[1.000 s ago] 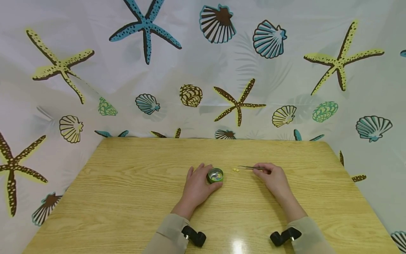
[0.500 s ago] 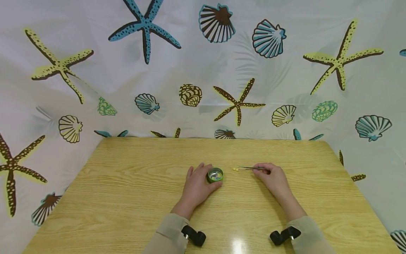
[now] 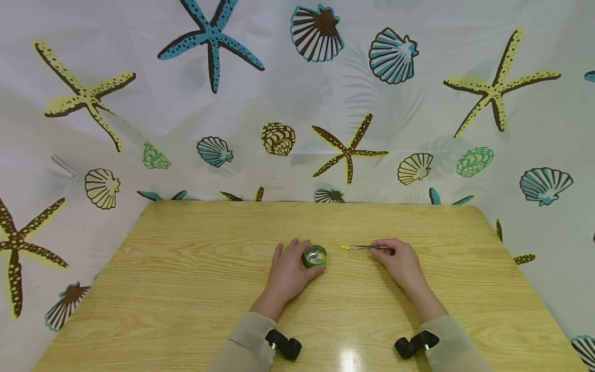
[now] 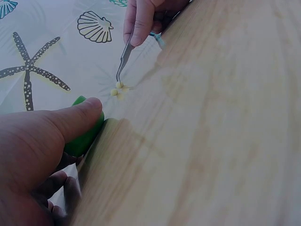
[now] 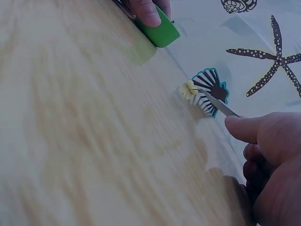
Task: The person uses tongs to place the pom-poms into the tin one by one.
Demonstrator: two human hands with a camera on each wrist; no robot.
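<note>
Green tin [image 3: 315, 256] in left hand [image 3: 288, 274] holds small beads.

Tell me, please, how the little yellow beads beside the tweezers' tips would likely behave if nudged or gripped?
The yellow beads look round and tiny, so they would probably roll on the smooth table. Against the thin metal tweezers in the right hand, they seem light and may squirt out.

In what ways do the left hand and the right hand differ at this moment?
The left hand grips a small green tin, its thumb against the side; the right hand pinches thin metal tweezers. The left hand's tin stands open on the table, while the right hand's tweezers point their tips at two small yellow beads. Both hands rest on the table.
</note>
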